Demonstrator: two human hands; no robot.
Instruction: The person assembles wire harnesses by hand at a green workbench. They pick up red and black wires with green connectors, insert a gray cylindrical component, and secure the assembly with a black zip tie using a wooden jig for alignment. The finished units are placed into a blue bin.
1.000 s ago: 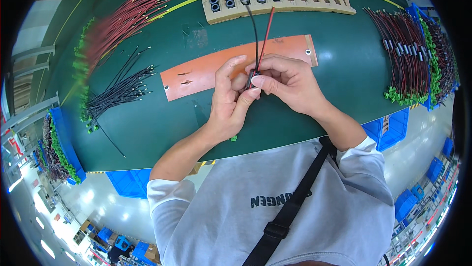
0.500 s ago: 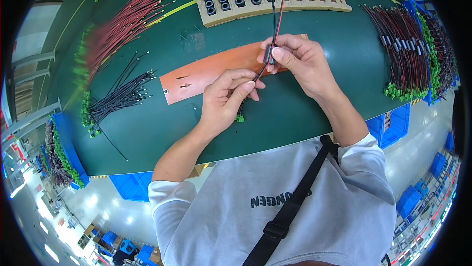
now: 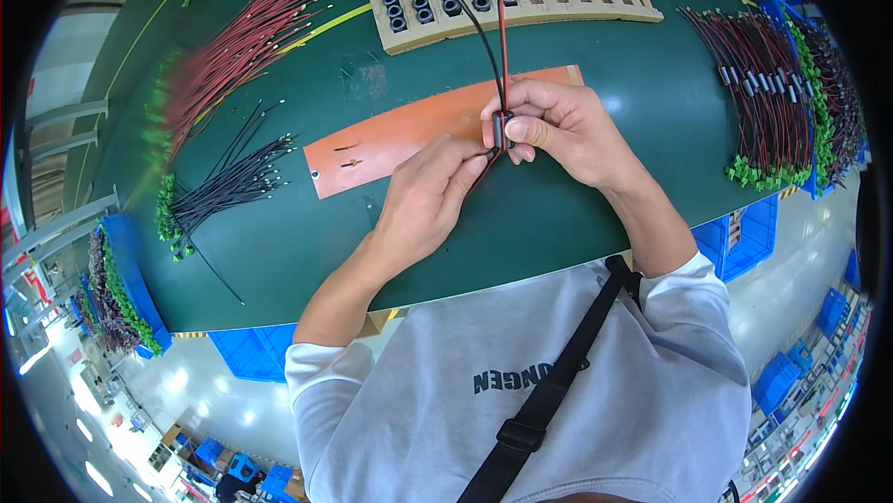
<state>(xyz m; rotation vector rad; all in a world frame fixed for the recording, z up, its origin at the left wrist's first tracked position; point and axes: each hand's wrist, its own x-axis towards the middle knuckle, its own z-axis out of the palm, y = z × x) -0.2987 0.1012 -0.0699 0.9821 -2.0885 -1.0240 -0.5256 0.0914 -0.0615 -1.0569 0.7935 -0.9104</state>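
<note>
My right hand (image 3: 566,129) pinches a dark ferrite core (image 3: 499,131) between thumb and fingers. A red wire (image 3: 503,43) and a black wire (image 3: 488,46) run through the core and stand out beyond it; the red one is straight, the black one bends to the left. Just below the core, my left hand (image 3: 423,194) is closed on the same wires with thumb and forefinger. The wires' near ends are hidden behind that hand. Both hands are above the right part of an orange-brown strip (image 3: 372,145) lying on the green table (image 3: 521,224).
A tray (image 3: 521,24) holds rows of black cores at the far side. Red wires (image 3: 251,38) and black wires (image 3: 228,182) with green connectors lie on the left. Finished-looking bundles with cores (image 3: 763,85) lie right. Blue bins (image 3: 246,350) hang below the front edge.
The core and wires have come slightly down and left, and the black wire now bends away from the red. My left hand has shifted beside the core; the green connector is now out of sight.
</note>
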